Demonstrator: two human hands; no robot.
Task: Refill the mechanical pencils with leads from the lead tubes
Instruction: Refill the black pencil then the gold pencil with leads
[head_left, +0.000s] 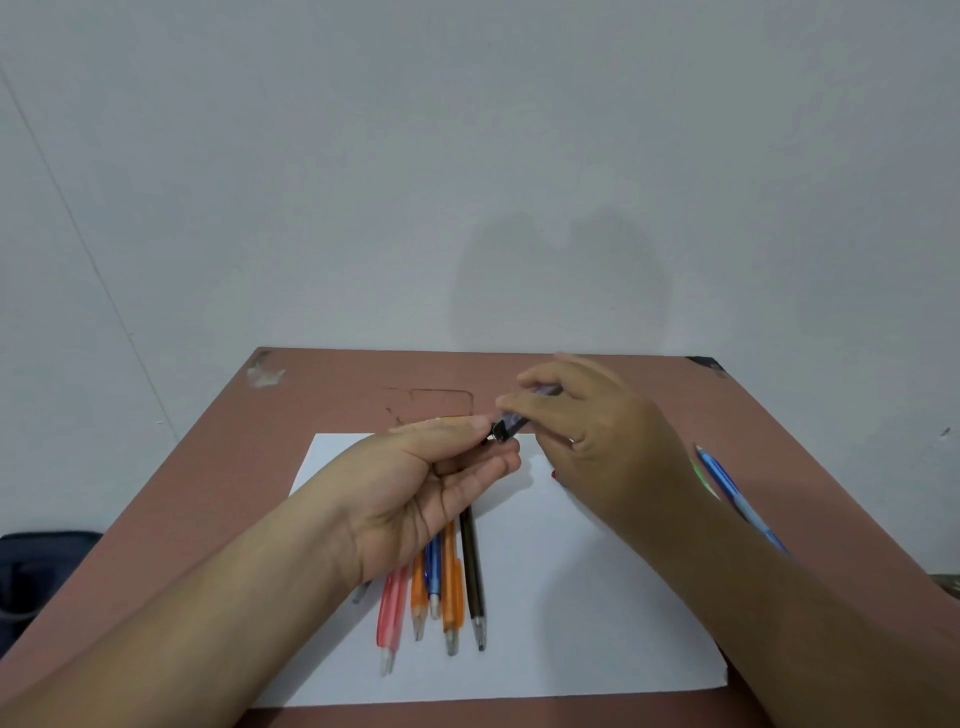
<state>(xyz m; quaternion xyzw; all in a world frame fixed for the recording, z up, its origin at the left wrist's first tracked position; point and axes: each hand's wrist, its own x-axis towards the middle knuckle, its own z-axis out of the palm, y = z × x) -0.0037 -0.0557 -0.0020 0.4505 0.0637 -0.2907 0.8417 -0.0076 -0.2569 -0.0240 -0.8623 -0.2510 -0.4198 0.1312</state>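
From the head camera, both hands meet above the far edge of a white sheet of paper (545, 597) that lies on a reddish-brown table (208, 493). The left hand (436, 483) is turned palm up with its fingers loosely curled; its thumb and fingertips pinch the dark end of a small translucent lead tube (511, 423), at about 12 o'clock from the paper's centre. The right hand (597, 431) comes in from 3 o'clock, back of the hand to the camera, and its thumb and forefinger are closed on the other part of the same tube, whose far end pokes out past the fingers; whether the cap is on or off I cannot tell, as the fingers cover it. Below the left hand, toward 7 o'clock on the paper, mechanical pencils lie side by side with tips pointing to the camera: a pink pencil (390, 618), an orange pencil (418, 597), a blue pencil (433, 577), a second orange pencil (452, 603) and a dark brown pencil (475, 577); their upper ends are hidden under the left palm. At 3 o'clock, off the paper on the bare table, a blue pencil with a light barrel (735, 499) lies slantwise, partly behind the right forearm, with something green (701, 478) just beside it. A dark bag (36, 566) sits at the left edge, beyond the table.
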